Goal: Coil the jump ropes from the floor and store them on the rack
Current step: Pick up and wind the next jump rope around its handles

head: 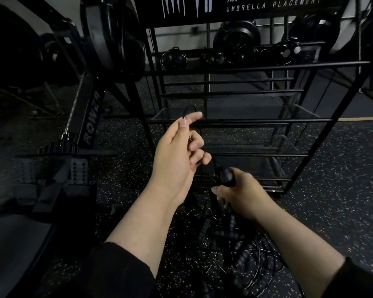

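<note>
My left hand (181,147) is raised in front of the black metal rack (235,121) and pinches a thin black cord (190,109) that loops above its thumb and forefinger. My right hand (243,194) is lower and to the right, gripping black jump rope handles (225,176) whose tops stick out above the fist. The cord runs from the handles up to the left hand. A tangled pile of jump ropes (226,250) with ribbed black handles and thin cables lies on the floor below both hands.
The rack's horizontal bars stand directly ahead, under a sign reading UMBRELLA PLACEMENT. A rowing machine (88,117) stands at the left. Dark equipment (235,37) sits behind the rack. Speckled black rubber floor (332,190) lies all around.
</note>
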